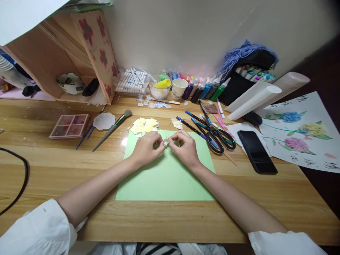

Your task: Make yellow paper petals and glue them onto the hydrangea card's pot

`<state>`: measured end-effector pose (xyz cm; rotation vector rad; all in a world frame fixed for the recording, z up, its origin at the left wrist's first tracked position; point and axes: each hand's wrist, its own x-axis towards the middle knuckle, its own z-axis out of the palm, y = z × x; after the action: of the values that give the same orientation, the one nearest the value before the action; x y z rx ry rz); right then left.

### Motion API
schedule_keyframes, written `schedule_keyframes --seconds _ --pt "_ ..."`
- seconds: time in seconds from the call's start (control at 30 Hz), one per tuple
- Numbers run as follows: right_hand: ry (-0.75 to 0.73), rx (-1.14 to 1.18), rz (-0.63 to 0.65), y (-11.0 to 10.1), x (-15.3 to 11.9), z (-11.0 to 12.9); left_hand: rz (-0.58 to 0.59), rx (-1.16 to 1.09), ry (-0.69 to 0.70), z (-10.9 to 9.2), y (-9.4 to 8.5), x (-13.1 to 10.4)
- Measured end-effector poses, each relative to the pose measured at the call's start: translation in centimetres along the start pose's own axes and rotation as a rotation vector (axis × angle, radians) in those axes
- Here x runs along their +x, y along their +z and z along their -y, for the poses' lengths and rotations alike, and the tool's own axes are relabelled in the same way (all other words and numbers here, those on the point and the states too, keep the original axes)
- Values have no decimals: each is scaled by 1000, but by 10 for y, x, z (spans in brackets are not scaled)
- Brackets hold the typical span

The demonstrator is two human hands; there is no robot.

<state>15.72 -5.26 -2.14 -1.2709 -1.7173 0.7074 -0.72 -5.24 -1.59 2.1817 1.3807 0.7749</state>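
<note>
Over the upper part of a green sheet of paper (164,180), my left hand (148,147) and my right hand (184,146) meet with pinched fingers. Between their fingertips is a small pale scrap of paper (166,141), which both hands grip from opposite sides. Its exact shape is partly hidden by the fingers. Just behind my left hand lies a pile of yellow paper pieces (144,125). A few more pale yellow scraps (177,124) rest behind my right hand.
Right of the sheet lie black scissors (216,138), several pens and a phone (257,152). To the left are a makeup brush (113,129), a white palette (104,121) and a pink case (69,126). A paper cup (179,88) and paint bottles (208,88) line the wall.
</note>
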Motion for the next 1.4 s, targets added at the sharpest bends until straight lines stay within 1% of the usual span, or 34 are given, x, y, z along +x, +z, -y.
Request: schedule_keyframes --seconds 0.23,0.27,0.33,0.4,0.43,0.47,0.5,0.6,0.67,0.73,0.8,0.87,0.97,1.03,1.1,1.17,1.2,1.27,1.33,1.4 --pt "83 24 -64 -1 5 -9 -32 -7 -49 0 0 1" --pt "80 11 -88 -4 7 -11 -39 -13 -63 1 0 1" --pt "47 -50 -184 -10 13 -17 -54 -32 -95 2 0 1" --pt "-13 -148 -284 -16 18 -23 -62 -53 -122 3 1 1" --pt "-47 -198 -304 -19 20 -25 -64 -62 -129 3 1 2" --pt "-83 -240 -295 -20 21 -25 -64 -69 -129 4 1 2" --pt "-122 -265 -259 -20 21 -25 -62 -73 -123 4 1 2" --pt "-218 -242 -80 -16 16 -18 -49 -70 -73 4 0 2" --pt "-221 -181 23 -11 12 -12 -43 -50 -35 3 -1 2" --pt "-179 -122 70 -7 8 -9 -40 -13 -9 2 -1 1" --pt "-133 -75 67 -5 7 -8 -39 26 6 1 -1 0" --pt "-100 -38 35 -5 8 -10 -37 50 12 1 -1 -1" --pt "-45 39 2 -7 12 -15 -46 42 0 2 -1 0" --pt "20 98 -28 -10 17 -21 -56 18 -15 2 -1 1" --pt "92 120 -98 -14 23 -29 -64 -8 -36 3 0 1" --pt "133 86 -173 -19 29 -39 -68 -24 -53 3 0 2" --pt "138 58 -188 -21 31 -44 -65 -27 -54 4 0 2" --pt "111 -13 -174 -24 34 -50 -50 -25 -35 4 0 1" --pt "33 -100 -148 -24 34 -52 -21 -16 10 4 0 1" --pt "-68 -177 -159 -23 32 -49 21 4 73 3 0 1"
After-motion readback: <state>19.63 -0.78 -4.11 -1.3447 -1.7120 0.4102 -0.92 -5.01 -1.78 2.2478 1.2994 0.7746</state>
